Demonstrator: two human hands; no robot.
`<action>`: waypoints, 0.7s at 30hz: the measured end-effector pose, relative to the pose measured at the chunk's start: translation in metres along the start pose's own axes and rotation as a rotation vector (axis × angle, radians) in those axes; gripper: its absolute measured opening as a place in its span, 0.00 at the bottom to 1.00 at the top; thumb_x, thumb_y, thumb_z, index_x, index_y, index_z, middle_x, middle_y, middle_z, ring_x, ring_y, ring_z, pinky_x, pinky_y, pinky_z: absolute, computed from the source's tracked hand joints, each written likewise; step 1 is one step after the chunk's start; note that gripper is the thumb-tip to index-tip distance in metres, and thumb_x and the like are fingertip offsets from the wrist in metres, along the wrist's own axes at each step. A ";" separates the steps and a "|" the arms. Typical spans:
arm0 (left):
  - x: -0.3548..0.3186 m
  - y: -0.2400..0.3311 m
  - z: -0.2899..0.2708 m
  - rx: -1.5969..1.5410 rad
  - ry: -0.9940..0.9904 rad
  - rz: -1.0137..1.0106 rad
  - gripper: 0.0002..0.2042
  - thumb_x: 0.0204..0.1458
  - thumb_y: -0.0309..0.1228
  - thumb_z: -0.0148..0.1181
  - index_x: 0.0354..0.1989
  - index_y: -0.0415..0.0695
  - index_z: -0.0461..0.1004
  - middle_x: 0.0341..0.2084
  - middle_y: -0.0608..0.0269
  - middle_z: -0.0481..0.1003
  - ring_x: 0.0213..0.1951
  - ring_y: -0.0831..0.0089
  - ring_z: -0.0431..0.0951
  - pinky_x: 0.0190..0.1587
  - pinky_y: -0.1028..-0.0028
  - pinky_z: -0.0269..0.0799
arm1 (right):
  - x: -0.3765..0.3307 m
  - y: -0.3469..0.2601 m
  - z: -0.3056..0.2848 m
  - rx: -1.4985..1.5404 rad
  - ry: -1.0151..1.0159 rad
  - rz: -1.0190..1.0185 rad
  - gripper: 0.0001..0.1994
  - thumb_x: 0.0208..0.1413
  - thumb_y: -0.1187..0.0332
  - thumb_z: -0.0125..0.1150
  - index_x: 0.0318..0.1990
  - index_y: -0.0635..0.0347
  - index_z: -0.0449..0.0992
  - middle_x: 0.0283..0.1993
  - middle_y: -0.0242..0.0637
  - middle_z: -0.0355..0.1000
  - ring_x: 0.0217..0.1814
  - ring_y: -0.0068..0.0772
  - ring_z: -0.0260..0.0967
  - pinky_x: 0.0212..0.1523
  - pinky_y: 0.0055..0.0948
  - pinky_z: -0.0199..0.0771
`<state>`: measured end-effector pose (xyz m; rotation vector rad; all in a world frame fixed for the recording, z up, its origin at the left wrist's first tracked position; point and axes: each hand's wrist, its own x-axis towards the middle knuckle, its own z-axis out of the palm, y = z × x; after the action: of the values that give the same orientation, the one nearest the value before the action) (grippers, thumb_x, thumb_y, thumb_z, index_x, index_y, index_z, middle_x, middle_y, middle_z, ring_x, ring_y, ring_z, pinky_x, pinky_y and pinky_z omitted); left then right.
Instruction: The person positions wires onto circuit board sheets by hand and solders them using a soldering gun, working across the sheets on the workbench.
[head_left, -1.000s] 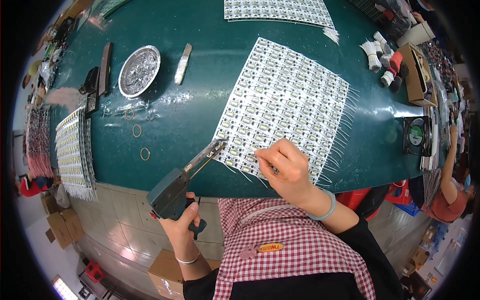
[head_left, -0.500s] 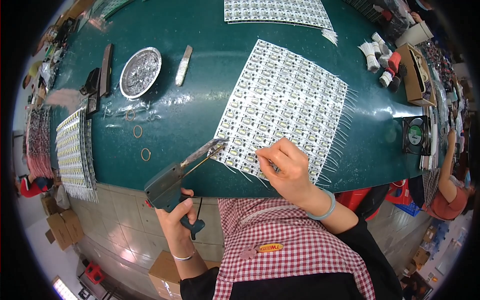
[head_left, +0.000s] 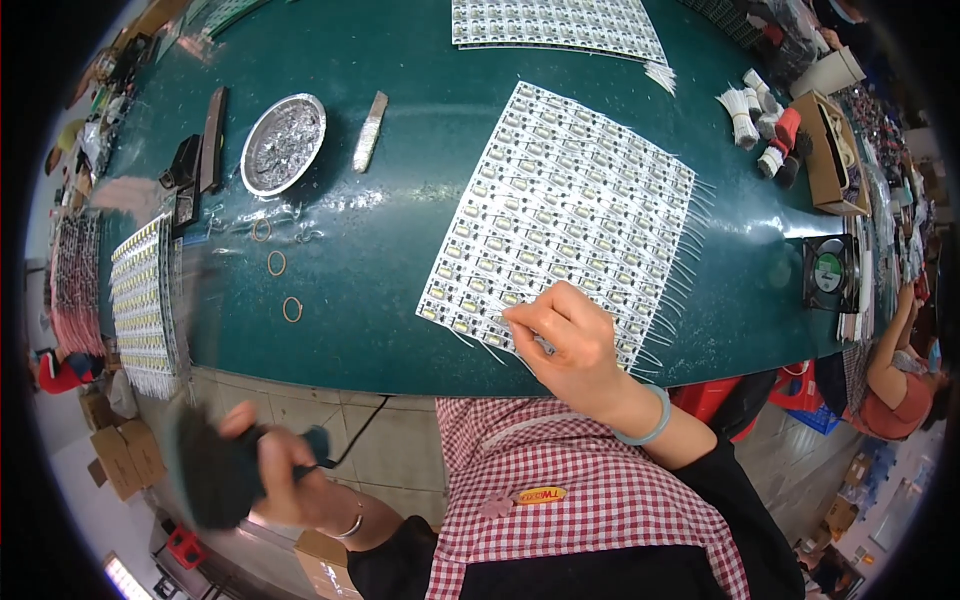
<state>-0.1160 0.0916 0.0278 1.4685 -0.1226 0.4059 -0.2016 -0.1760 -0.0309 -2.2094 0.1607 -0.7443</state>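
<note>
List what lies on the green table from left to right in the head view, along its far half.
Dark flat bar → round foil dish → short silvery bar → large white panel of small boards → bundles of white wires → open cardboard box.

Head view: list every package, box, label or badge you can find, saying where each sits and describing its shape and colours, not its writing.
Open cardboard box: far right of the green table, brown, rectangular.
Round label: on a black square fan at the table's right edge, green and white.
Oval badge: on the checked apron, yellow with red marks.
Cardboard boxes: on the floor at lower left, brown, closed.
</note>
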 end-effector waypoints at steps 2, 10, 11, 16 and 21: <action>0.014 -0.004 -0.004 -0.013 0.080 0.149 0.23 0.49 0.16 0.58 0.56 0.27 0.67 0.37 0.46 0.75 0.15 0.80 0.60 0.20 0.80 0.59 | 0.005 -0.006 0.002 0.009 -0.001 -0.023 0.10 0.42 0.85 0.70 0.33 0.63 0.80 0.26 0.34 0.68 0.24 0.28 0.68 0.21 0.26 0.64; -0.010 -0.041 0.026 0.213 -0.095 -0.237 0.21 0.46 0.15 0.65 0.52 0.30 0.72 0.40 0.51 0.79 0.16 0.79 0.68 0.17 0.81 0.64 | 0.008 0.000 0.025 -0.029 -0.017 -0.054 0.10 0.42 0.84 0.69 0.33 0.62 0.79 0.26 0.34 0.65 0.25 0.32 0.67 0.23 0.30 0.66; -0.018 -0.032 0.026 0.200 -0.139 -0.252 0.23 0.47 0.14 0.63 0.54 0.31 0.70 0.41 0.50 0.79 0.18 0.79 0.69 0.18 0.82 0.64 | 0.009 -0.002 0.026 -0.027 -0.024 -0.050 0.10 0.42 0.84 0.69 0.33 0.62 0.79 0.26 0.34 0.65 0.25 0.32 0.67 0.23 0.30 0.66; -0.051 -0.009 0.019 0.201 -0.196 -0.441 0.21 0.49 0.12 0.61 0.54 0.33 0.72 0.40 0.55 0.77 0.22 0.80 0.71 0.22 0.81 0.65 | 0.012 0.002 0.031 -0.090 -0.030 -0.082 0.12 0.41 0.84 0.69 0.34 0.62 0.77 0.25 0.34 0.63 0.25 0.33 0.67 0.22 0.31 0.65; -0.070 -0.022 0.000 0.215 -0.302 -0.427 0.22 0.47 0.13 0.62 0.54 0.33 0.71 0.40 0.55 0.77 0.21 0.80 0.71 0.20 0.82 0.65 | 0.008 0.001 0.030 -0.125 -0.083 -0.068 0.09 0.43 0.80 0.66 0.34 0.64 0.76 0.29 0.36 0.61 0.31 0.36 0.66 0.27 0.33 0.69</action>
<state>-0.1731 0.0775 -0.0159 1.7110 -0.0026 -0.1564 -0.1776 -0.1602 -0.0440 -2.3700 0.0933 -0.6951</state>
